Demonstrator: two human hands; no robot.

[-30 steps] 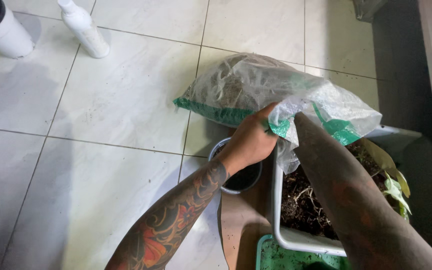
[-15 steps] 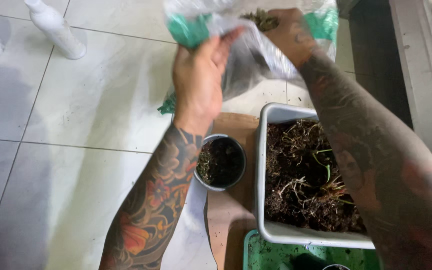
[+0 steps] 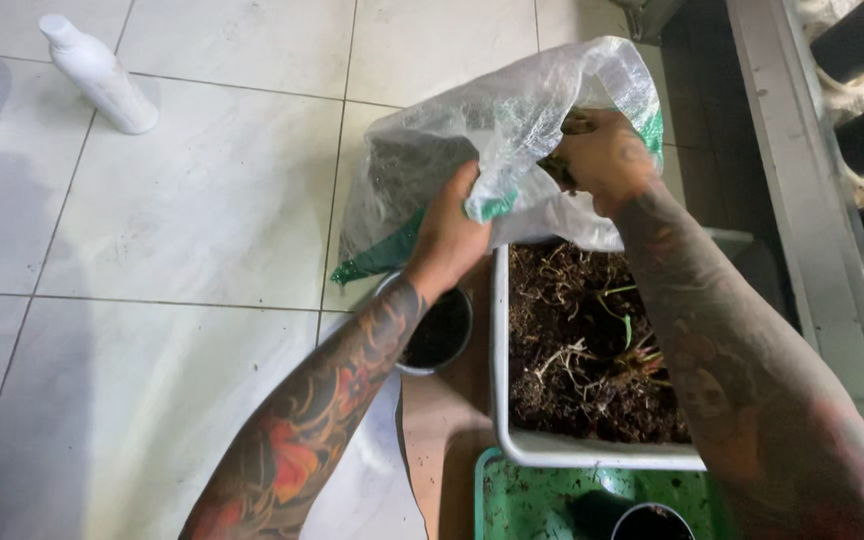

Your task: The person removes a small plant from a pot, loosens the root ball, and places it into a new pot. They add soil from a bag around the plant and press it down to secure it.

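While the soil bag (image 3: 472, 140) hangs above the white tub (image 3: 500, 350), the left hand (image 3: 452, 235) grips its front edge and the right hand (image 3: 602, 160) clutches its mouth; a small pot (image 3: 439, 335) sits just beside, a white bottle (image 3: 100, 75) well apart on the floor (image 3: 182, 200).

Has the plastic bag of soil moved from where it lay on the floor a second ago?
Yes. The plastic bag is now lifted off the tiles, held by both hands above the far end of the white planter box.
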